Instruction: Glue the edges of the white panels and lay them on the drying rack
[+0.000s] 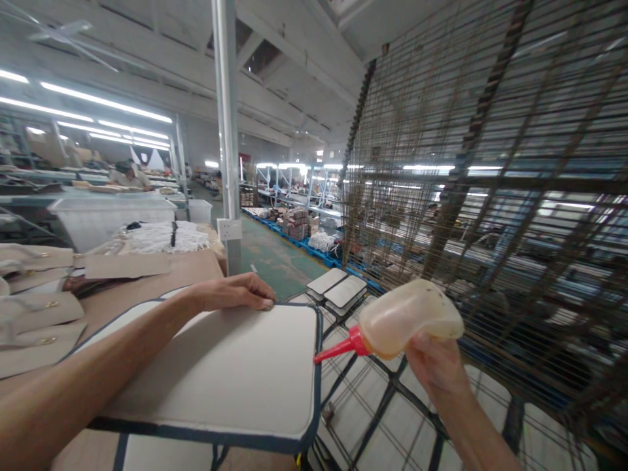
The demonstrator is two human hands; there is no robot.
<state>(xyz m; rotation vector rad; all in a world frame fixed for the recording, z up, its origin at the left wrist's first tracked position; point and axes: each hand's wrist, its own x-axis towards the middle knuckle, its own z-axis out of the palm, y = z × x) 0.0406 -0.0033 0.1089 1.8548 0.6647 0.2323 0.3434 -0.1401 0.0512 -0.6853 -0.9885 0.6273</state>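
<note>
A white panel with rounded corners and a dark blue edge [245, 373] lies in front of me. My left hand [238, 292] rests at its far edge, fingers bent and pressed together over the rim. My right hand [434, 360] is wrapped round a translucent squeeze bottle [405, 317] with yellowish contents. The bottle is tilted, and its red nozzle [341, 345] points left. The nozzle's tip meets the panel's right border near the blue edging. More of the same kind of panel shows underneath, partly hidden.
Beige pieces with metal fittings [42, 307] lie on the table [196, 268] at left, near a white bundle [167, 235]. A metal post with sockets [229, 229] stands ahead. At right, tall wire racks [471, 150] lean up, and white panels [346, 291] rest on a wire rack below.
</note>
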